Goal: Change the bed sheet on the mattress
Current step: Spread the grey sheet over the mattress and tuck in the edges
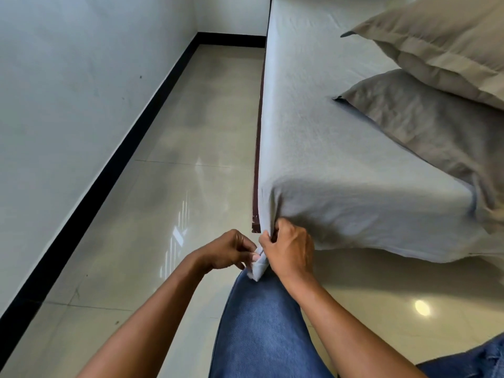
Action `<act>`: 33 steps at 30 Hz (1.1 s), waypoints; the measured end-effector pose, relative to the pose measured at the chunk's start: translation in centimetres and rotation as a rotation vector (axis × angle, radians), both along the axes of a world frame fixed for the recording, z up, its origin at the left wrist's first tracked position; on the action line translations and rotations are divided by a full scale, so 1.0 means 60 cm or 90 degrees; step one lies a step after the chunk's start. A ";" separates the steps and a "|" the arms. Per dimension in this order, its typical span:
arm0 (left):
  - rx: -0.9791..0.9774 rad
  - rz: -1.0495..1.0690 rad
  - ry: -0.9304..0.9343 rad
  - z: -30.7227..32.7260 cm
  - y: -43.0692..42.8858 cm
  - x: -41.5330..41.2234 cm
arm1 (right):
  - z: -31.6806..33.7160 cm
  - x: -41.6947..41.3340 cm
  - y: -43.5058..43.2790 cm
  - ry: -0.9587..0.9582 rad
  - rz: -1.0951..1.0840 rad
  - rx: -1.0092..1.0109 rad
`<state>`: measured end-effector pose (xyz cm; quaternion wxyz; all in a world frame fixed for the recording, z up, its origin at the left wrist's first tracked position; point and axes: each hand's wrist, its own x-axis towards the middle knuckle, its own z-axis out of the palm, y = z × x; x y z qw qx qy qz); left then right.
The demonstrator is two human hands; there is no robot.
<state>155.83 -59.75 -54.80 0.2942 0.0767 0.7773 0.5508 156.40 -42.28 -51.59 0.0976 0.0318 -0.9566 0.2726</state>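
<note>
A light grey bed sheet point(321, 148) covers the mattress and drapes over its near corner. The hanging corner of the sheet point(259, 266) is gathered into a narrow bunch just above my knee. My left hand point(229, 249) pinches the bunch from the left with fingertips. My right hand point(290, 248) grips the same bunch from the right, thumb pressed into the fabric at the mattress corner. Two beige-grey pillows, an upper pillow point(441, 45) and a lower pillow point(425, 124), lie stacked on the right side of the bed.
A dark brown bed frame edge point(257, 170) runs along the mattress's left side. A narrow aisle of glossy beige floor tiles point(174, 203) lies between bed and white wall point(71, 85) with black skirting. My jeans-clad knee point(259, 323) is below the hands.
</note>
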 end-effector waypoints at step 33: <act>0.071 0.247 -0.033 0.038 0.004 -0.114 | 0.000 -0.013 -0.003 0.055 0.195 -0.032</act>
